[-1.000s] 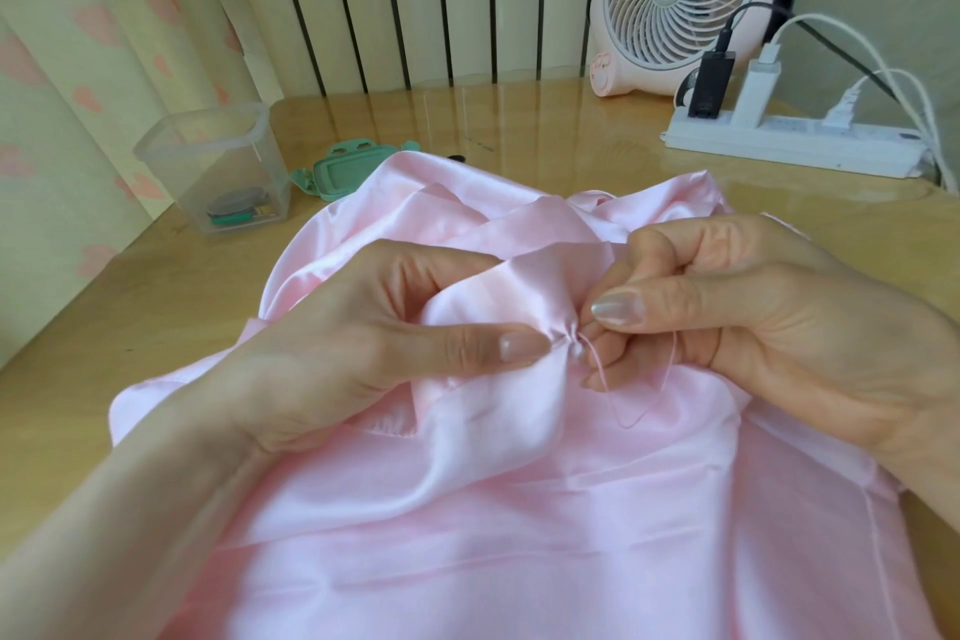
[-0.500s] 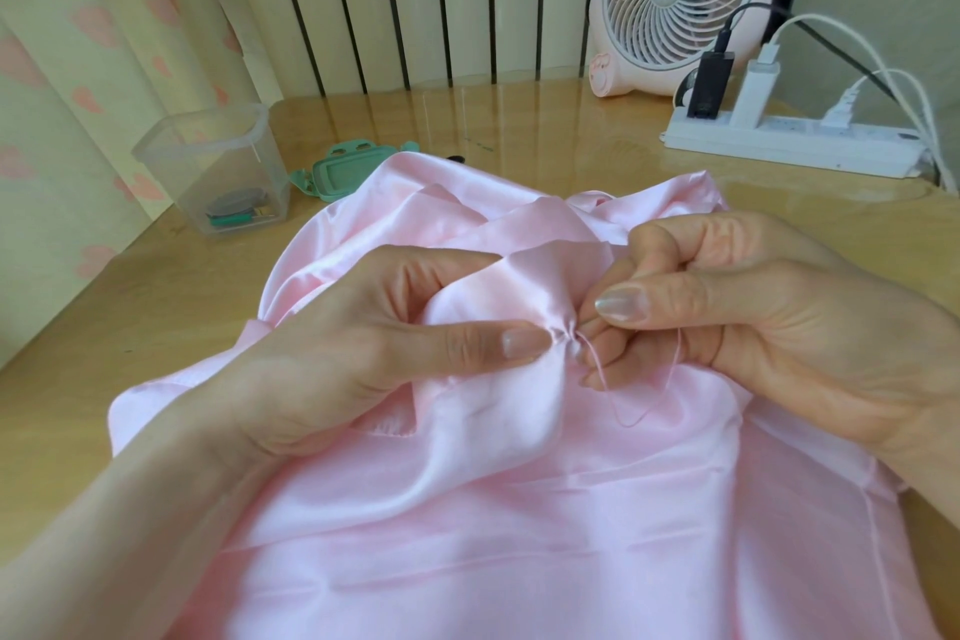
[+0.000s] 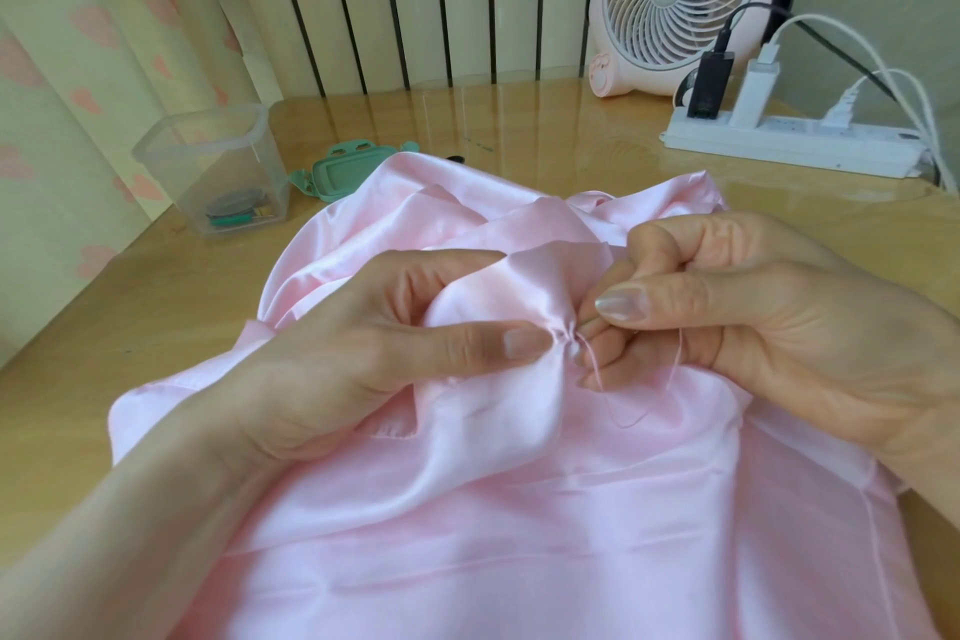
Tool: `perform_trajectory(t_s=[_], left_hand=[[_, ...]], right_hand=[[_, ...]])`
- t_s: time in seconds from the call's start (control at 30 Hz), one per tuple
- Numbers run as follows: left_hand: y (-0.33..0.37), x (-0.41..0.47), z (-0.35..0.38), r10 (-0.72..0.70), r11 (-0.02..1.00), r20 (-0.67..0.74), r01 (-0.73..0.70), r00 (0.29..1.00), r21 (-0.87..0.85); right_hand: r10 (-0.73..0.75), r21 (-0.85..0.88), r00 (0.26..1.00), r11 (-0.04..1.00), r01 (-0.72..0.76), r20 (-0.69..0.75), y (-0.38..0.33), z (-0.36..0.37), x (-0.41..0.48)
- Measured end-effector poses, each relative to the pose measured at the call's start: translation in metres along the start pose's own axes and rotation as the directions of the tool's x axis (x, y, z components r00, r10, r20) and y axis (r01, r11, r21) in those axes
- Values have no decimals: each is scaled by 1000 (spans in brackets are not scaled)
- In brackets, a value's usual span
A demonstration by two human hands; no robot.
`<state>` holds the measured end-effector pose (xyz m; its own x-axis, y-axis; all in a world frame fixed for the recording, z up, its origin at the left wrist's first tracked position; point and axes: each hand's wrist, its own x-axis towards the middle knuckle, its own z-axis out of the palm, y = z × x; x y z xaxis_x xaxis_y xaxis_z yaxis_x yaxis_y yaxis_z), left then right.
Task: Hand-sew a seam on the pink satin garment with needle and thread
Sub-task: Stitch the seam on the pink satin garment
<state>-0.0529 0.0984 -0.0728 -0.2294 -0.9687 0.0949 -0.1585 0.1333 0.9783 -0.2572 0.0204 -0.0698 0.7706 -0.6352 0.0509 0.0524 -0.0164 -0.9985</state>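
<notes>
The garment (image 3: 519,535) spreads from the near edge across the bench (image 3: 104,307). The stitch spot is a small pucker (image 3: 563,335) in the garment's middle, right between your hands. Your left hand (image 3: 363,359) grips the fold from the left, its thumb lying flat along the fold and pointing right at the pucker. Your right hand (image 3: 753,327) is pinched closed just right of the pucker, probably on the needle, which the fingers hide. The thread (image 3: 675,369) loops below that hand. The fold runs left to right, so pull rightward. A box (image 3: 208,172) and a fan (image 3: 675,0) stand far back.
</notes>
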Motion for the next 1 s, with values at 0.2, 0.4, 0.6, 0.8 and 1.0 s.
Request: perform_trajectory(t_s=[0.2, 0.4, 0.6, 0.8, 1.0], left_hand=[[1, 1, 0, 51, 999, 8, -51, 999, 2], [-5, 2, -3, 47, 994, 17, -48, 999, 93], [1, 2, 5, 89, 995, -2, -89, 996, 38], [4, 0, 7, 91, 995, -12, -91, 996, -28], [4, 2, 13, 262, 959, -172, -237, 950, 155]], right_hand=[[-17, -125, 994, 992, 3, -112, 14, -9, 12], [-59, 6, 996, 998, 60, -69, 1, 11, -8], [-131, -127, 982, 985, 114, -132, -6, 15, -9], [-277, -269, 945, 937, 225, -174, -12, 18, -13], [-343, -352, 891, 907, 232, -297, -5, 32, -14]])
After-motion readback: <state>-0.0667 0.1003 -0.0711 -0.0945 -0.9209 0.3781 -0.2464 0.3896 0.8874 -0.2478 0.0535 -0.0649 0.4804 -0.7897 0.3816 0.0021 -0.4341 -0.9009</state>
